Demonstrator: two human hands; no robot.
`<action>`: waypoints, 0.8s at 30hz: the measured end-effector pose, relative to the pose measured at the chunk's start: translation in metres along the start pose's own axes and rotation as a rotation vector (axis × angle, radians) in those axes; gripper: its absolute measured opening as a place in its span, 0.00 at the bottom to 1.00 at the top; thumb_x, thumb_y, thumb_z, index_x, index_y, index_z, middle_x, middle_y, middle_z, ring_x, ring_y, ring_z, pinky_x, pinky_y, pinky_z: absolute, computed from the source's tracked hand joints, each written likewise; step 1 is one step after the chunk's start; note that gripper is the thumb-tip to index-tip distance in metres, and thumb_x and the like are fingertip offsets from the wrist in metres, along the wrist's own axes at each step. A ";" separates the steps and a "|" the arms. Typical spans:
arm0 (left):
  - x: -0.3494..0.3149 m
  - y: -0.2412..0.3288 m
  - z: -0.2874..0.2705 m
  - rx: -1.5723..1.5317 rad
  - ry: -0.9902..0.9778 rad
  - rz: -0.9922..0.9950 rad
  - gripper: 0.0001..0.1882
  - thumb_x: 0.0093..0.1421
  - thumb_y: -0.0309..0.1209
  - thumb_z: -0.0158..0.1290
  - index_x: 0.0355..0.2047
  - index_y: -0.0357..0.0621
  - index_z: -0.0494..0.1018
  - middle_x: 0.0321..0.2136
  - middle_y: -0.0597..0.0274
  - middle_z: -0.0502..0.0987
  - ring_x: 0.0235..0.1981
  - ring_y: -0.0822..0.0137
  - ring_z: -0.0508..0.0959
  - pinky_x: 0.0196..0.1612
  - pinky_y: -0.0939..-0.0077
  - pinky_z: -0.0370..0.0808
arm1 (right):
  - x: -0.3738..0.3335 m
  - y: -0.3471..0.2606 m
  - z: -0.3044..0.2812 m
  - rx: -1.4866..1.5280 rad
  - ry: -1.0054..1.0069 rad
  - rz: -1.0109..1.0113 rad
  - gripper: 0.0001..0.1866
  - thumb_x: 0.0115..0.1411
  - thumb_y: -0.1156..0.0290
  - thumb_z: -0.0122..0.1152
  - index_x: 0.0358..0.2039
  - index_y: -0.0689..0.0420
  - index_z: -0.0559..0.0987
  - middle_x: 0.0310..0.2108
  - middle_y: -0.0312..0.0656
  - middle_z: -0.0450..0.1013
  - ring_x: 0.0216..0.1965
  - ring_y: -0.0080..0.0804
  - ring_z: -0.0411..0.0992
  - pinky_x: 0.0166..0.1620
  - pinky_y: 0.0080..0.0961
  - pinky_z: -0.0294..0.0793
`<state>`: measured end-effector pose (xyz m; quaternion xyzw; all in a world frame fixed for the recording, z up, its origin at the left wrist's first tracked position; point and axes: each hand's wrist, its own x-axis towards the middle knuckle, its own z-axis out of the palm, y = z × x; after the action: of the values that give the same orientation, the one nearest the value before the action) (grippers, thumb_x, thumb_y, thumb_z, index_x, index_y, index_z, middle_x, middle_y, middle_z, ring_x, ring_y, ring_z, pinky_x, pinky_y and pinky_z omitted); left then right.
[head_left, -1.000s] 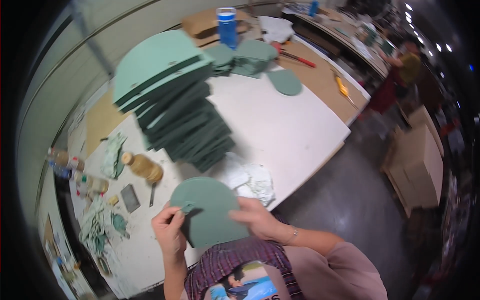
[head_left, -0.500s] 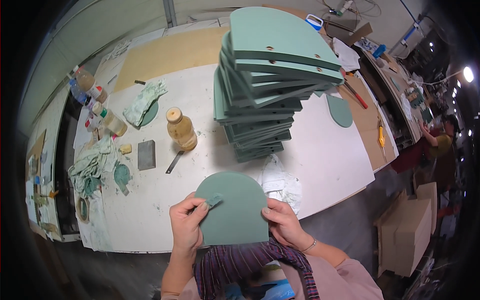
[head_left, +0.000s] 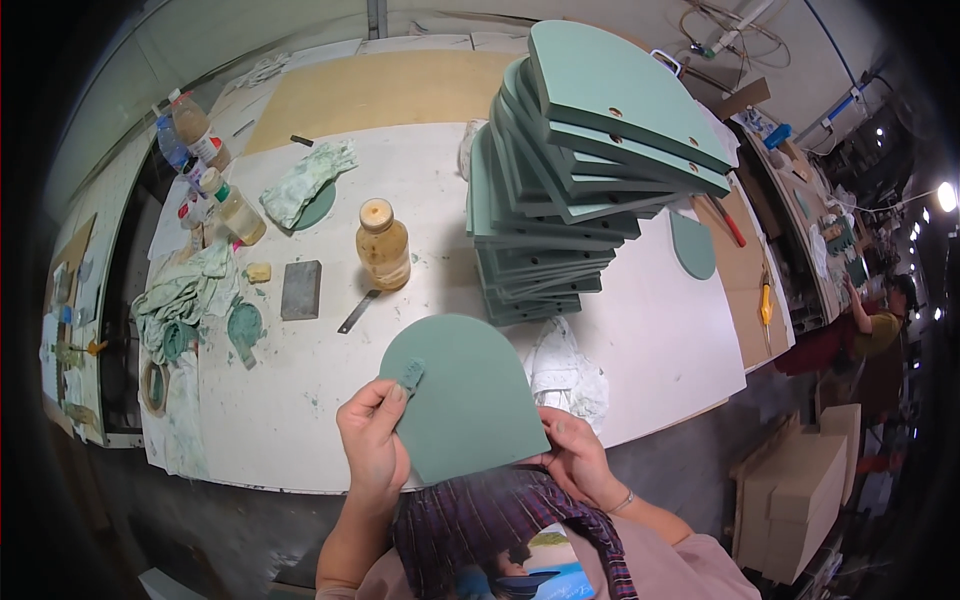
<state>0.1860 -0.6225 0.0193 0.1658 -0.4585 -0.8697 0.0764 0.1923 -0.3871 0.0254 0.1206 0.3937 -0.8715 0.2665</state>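
Right hand (head_left: pixel 580 455) moved down green panel (head_left: pixel 465 405); left hand (head_left: pixel 374 430) pinches scrap (head_left: pixel 412 373), seemingly.

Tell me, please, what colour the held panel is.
The panel is muted green, clearest in the head view.

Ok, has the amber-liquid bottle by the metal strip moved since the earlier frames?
No: amber-liquid bottle keeps its place against the grey block and metal strip.

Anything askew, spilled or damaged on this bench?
Yes: the stack of green panels looks askew; layers sit at differing angles, upper ones jutting past those below. The white tabletop is flecked with green below the grey block, perhaps residue. The held round-topped panel shows no obvious damage.
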 end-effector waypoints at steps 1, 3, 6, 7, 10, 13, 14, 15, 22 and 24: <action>0.001 -0.002 0.001 -0.025 0.013 0.011 0.05 0.60 0.20 0.53 0.34 0.28 0.75 0.29 0.60 0.77 0.31 0.74 0.73 0.40 0.81 0.70 | -0.002 0.000 0.003 -0.056 0.001 0.025 0.24 0.62 0.64 0.57 0.52 0.68 0.70 0.45 0.49 0.73 0.47 0.34 0.73 0.49 0.34 0.75; 0.000 -0.007 0.003 -0.054 0.026 0.021 0.06 0.60 0.20 0.53 0.35 0.28 0.75 0.29 0.60 0.77 0.31 0.74 0.73 0.40 0.81 0.70 | -0.003 0.001 0.006 -0.115 0.003 0.051 0.24 0.61 0.64 0.58 0.52 0.67 0.70 0.45 0.49 0.74 0.46 0.35 0.73 0.48 0.36 0.76; -0.001 -0.016 0.003 -0.102 0.041 0.006 0.06 0.60 0.20 0.52 0.36 0.28 0.75 0.30 0.61 0.77 0.32 0.73 0.73 0.42 0.79 0.70 | 0.000 -0.001 0.007 -0.213 0.011 0.039 0.24 0.59 0.67 0.61 0.52 0.67 0.70 0.44 0.48 0.74 0.43 0.35 0.74 0.46 0.38 0.78; -0.001 -0.018 0.000 -0.104 -0.062 -0.015 0.06 0.60 0.20 0.53 0.36 0.28 0.75 0.35 0.58 0.77 0.35 0.72 0.74 0.44 0.78 0.70 | 0.002 -0.006 0.007 -0.158 0.041 0.022 0.21 0.58 0.72 0.59 0.51 0.68 0.70 0.45 0.48 0.73 0.44 0.34 0.74 0.48 0.36 0.76; 0.003 -0.008 0.000 -0.067 -0.238 0.010 0.07 0.58 0.19 0.54 0.36 0.29 0.76 0.44 0.51 0.76 0.40 0.69 0.75 0.48 0.76 0.69 | 0.004 -0.017 -0.011 -0.129 0.067 -0.061 0.18 0.57 0.79 0.57 0.48 0.70 0.72 0.43 0.48 0.74 0.43 0.33 0.74 0.50 0.31 0.73; 0.017 -0.001 0.000 -0.031 -0.332 0.042 0.07 0.56 0.18 0.55 0.36 0.31 0.78 0.54 0.43 0.69 0.47 0.65 0.75 0.53 0.73 0.67 | 0.007 -0.037 -0.020 -0.150 0.062 -0.124 0.15 0.54 0.81 0.58 0.43 0.71 0.75 0.39 0.46 0.76 0.42 0.31 0.74 0.50 0.26 0.71; 0.020 0.002 0.001 -0.018 -0.367 0.015 0.07 0.56 0.19 0.55 0.35 0.31 0.78 0.52 0.45 0.71 0.46 0.66 0.75 0.52 0.73 0.67 | 0.008 -0.043 -0.023 -0.155 0.011 -0.120 0.15 0.54 0.80 0.59 0.43 0.71 0.75 0.39 0.46 0.76 0.41 0.31 0.74 0.50 0.26 0.71; 0.020 0.003 0.002 -0.005 -0.403 -0.006 0.06 0.56 0.19 0.55 0.35 0.31 0.78 0.49 0.47 0.73 0.45 0.67 0.74 0.52 0.74 0.68 | 0.008 -0.047 -0.025 -0.161 -0.045 -0.118 0.15 0.54 0.79 0.59 0.43 0.71 0.75 0.39 0.46 0.76 0.41 0.32 0.74 0.50 0.27 0.71; 0.001 -0.024 0.026 -0.140 -0.158 0.005 0.05 0.61 0.20 0.50 0.35 0.30 0.74 0.35 0.59 0.77 0.35 0.73 0.73 0.41 0.83 0.68 | 0.003 -0.027 -0.027 -0.022 0.035 -0.174 0.28 0.56 0.63 0.64 0.53 0.65 0.68 0.45 0.44 0.73 0.45 0.35 0.73 0.53 0.35 0.70; -0.007 -0.026 0.031 -0.167 -0.138 -0.015 0.05 0.61 0.19 0.50 0.35 0.30 0.74 0.35 0.59 0.76 0.34 0.73 0.73 0.40 0.82 0.68 | -0.005 -0.011 -0.023 0.025 -0.002 -0.128 0.32 0.52 0.69 0.65 0.56 0.66 0.65 0.51 0.46 0.69 0.53 0.35 0.68 0.56 0.30 0.66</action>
<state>0.1816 -0.5816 0.0158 0.1023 -0.3872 -0.9149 0.0516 0.1904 -0.3626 0.0191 0.0974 0.3895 -0.8916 0.2092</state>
